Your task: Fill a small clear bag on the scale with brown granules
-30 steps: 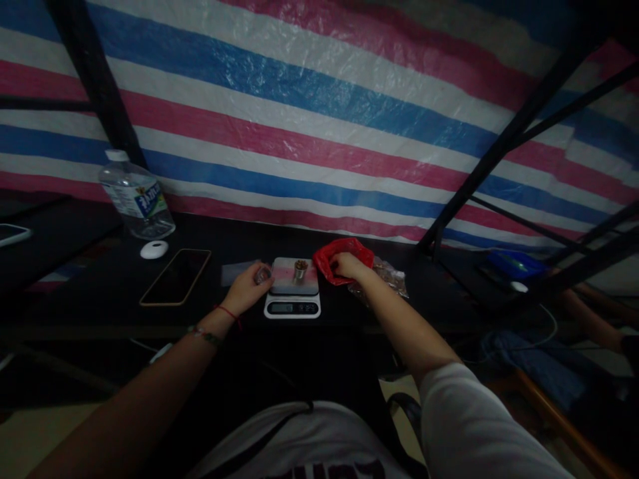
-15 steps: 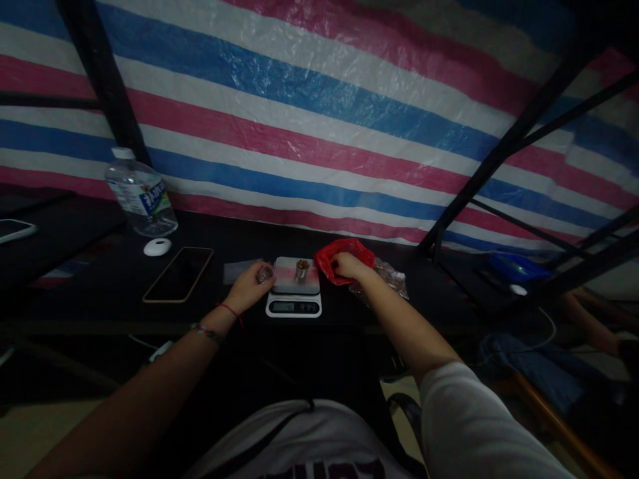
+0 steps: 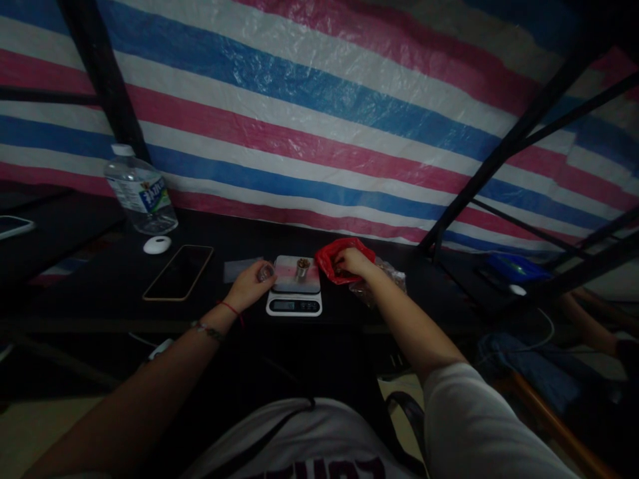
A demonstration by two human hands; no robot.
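Note:
A white digital kitchen scale (image 3: 294, 303) sits in front of me with its display lit. On its pan stands a small metal cup (image 3: 302, 267) filled with small brownish pieces. My left hand (image 3: 249, 279) is at the left of the scale, fingers curled round a small clear roundish thing (image 3: 265, 271). To the right, my right hand (image 3: 353, 261) reaches into an open red plastic bag (image 3: 325, 257). Its fingertips are bent together among dark contents; what they pinch cannot be made out.
A clear plastic pouch (image 3: 398, 276) lies right of the red bag, and a flat clear sheet or bag (image 3: 237, 269) by my left hand. Farther left are a phone (image 3: 180, 273), a white rounded case (image 3: 157, 245) and a large bottle (image 3: 142, 199). Another person's arm (image 3: 594, 326) shows at far right.
My right hand has shifted slightly inside the red bag, and its fingertips show a little more. The left hand, scale and cup stay put.

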